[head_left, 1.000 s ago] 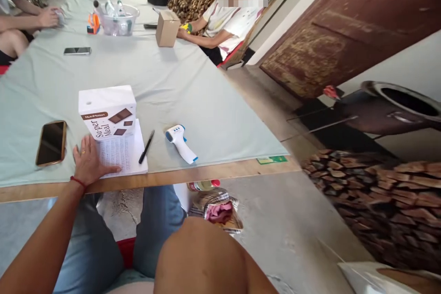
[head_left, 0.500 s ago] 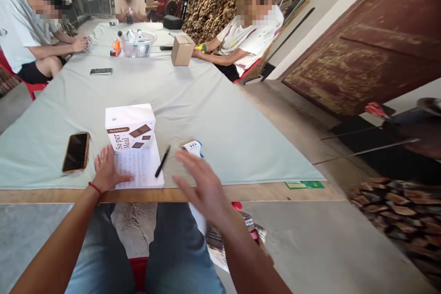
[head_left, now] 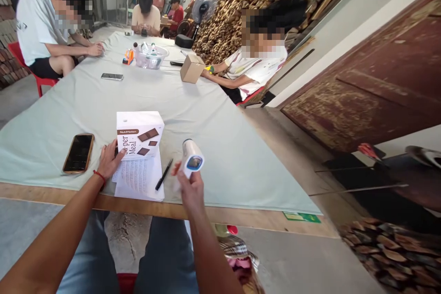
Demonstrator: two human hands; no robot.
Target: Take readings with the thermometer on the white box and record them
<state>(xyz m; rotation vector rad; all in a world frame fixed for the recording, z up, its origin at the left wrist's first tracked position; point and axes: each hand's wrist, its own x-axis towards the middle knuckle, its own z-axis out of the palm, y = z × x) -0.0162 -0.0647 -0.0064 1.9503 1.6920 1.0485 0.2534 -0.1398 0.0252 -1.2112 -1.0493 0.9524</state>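
Observation:
My right hand (head_left: 192, 193) grips a white and blue infrared thermometer (head_left: 191, 154) by its handle, above the table edge. The small screen at its back end faces me. At the lower left corner of a white box (head_left: 140, 121) printed "Super Meal", my left hand (head_left: 110, 158) has its thumb on the front face and its fingers along the side. The box stands on printed sheets of paper (head_left: 138, 183). A black pen (head_left: 164, 174) lies on the right edge of the sheets. Left of my left hand lies a phone (head_left: 78, 153) in an orange-brown case.
Farther up the cloth-covered table (head_left: 220, 147) are another phone (head_left: 112, 76), a clear basin (head_left: 151, 60) of bottles, an orange tape dispenser (head_left: 128, 57) and a cardboard box (head_left: 192, 69). Several people sit around. A green packet (head_left: 301, 217) lies at the near right edge.
My right hand has taken hold of the thermometer and lifted it from the table. My left hand has moved from the papers up to the white box. The view has shifted slightly.

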